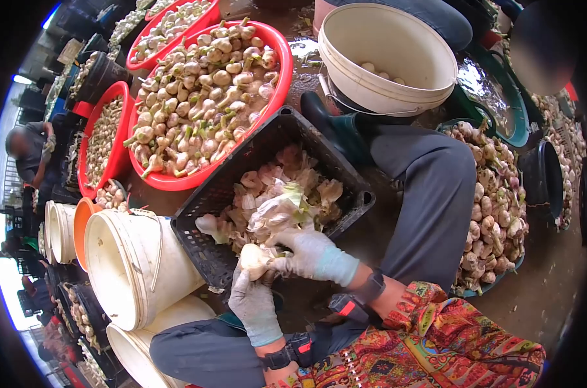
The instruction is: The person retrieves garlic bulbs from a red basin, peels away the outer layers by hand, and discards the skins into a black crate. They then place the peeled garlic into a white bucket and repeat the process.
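Left hand (255, 305) grasping pale garlic bulb (253, 260) — right hand (314, 256) pinching its stem end — at black plastic crate (235, 167) of papery skins (274, 202).

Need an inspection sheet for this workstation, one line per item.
Surface: floor, shiny wet patches
Job's things: pale garlic bulb in hand; black crate holding garlic skins; red basin of bulbs; white bucket, few pale bulbs inside
Clutter: more white buckets nearby
Hands: gloved; left hand holds the bulb, right hand at it, grip unclear
Cables: nothing seen
Surroundings: a person among containers, far left
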Tool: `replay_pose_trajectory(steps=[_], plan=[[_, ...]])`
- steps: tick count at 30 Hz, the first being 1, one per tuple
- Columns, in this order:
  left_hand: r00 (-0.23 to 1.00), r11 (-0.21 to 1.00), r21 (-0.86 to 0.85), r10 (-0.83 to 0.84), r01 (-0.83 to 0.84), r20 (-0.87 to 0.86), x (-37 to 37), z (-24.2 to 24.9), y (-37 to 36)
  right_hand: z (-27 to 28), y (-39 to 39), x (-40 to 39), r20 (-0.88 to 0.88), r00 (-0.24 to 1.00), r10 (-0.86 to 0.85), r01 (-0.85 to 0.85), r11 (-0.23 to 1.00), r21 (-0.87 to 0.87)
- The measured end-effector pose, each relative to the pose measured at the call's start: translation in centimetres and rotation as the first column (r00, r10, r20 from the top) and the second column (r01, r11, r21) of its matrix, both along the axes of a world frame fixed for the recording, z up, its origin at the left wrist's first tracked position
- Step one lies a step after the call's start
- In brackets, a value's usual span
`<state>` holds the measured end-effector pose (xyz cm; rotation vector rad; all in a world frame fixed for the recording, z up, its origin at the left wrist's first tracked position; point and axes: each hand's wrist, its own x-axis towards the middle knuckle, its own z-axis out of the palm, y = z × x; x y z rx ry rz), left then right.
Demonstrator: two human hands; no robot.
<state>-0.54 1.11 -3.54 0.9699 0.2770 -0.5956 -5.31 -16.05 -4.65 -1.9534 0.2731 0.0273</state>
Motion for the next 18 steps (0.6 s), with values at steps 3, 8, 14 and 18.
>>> replay_pose_trajectory(steps=[3,8,14,18], plan=[[0.999,1.0,0.014,-0.027,0.027,0.043,-0.1,-0.1,-0.4,-0.7,1.3,0.4,0.025,1.0,0.0,-0.001,0.997,0.073],[0.984,0.995,-0.006,-0.093,0.095,0.152,0.1,-0.2,-0.5,-1.8,1.5,0.7,-0.273,0.961,-0.045,0.235,0.652,0.72],[0.939,0.871,0.458,-0.29,0.179,0.184,1.0,-0.5,0.5,-0.7,2.0,1.2,0.035,0.999,-0.028,0.01,0.903,0.43],[0.953,0.984,0.161,-0.118,0.075,0.28,0.7,-1.1,0.0,-2.3,1.8,1.8,-0.117,0.988,-0.1,0.129,0.952,0.276]])
